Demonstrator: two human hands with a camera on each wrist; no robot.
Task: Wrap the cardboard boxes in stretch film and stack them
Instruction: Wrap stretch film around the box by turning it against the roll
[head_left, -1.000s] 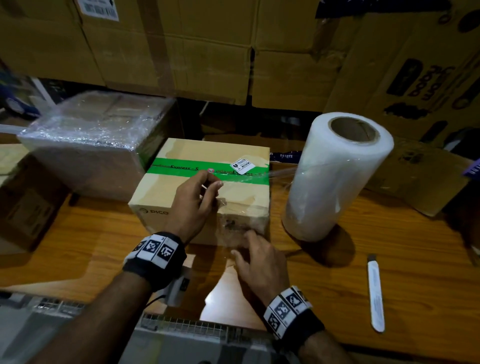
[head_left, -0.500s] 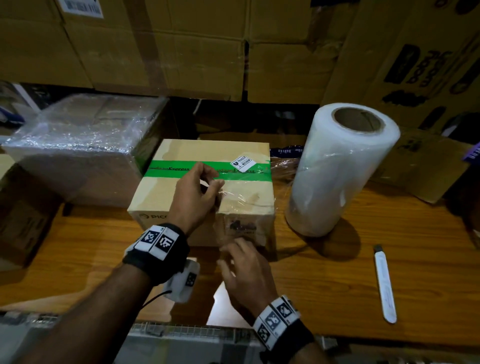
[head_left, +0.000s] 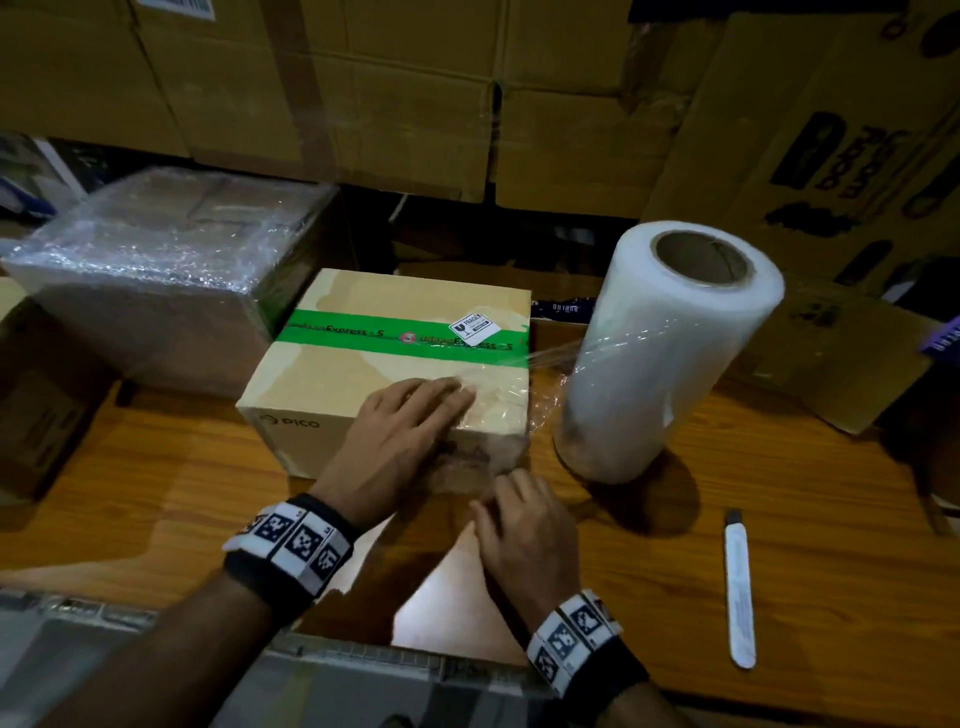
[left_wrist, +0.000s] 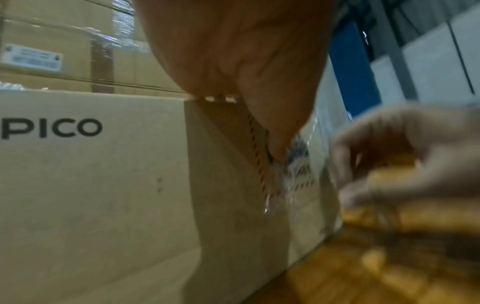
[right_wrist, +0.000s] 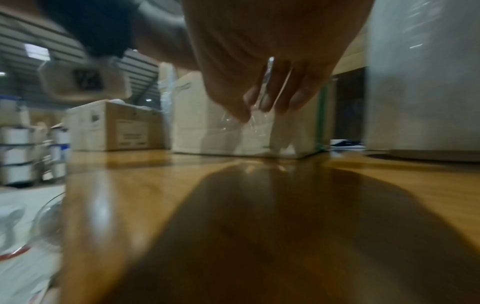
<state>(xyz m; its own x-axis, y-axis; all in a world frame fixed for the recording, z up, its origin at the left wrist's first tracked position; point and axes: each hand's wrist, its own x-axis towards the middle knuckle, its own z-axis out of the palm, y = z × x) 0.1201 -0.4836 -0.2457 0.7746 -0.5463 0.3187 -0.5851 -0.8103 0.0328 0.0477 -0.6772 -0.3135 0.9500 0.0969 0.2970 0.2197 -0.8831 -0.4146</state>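
Pressing flat, fingers straight, left hand (head_left: 400, 431) pinning stretch film (head_left: 493, 400) onto the green-taped box (head_left: 363, 364) at its near right corner; right hand (head_left: 524, 530) pinching the film's loose edge below. Trailing right to the upright roll (head_left: 670, 353). Wrapping barely begun; one wrapped box (head_left: 156, 270) waiting far left, stacking still ahead.

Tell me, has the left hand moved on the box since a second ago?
Yes. The left hand has flattened and slid right along the PICO box top, away from the green tape, toward the film-covered corner beside the stretch film roll.
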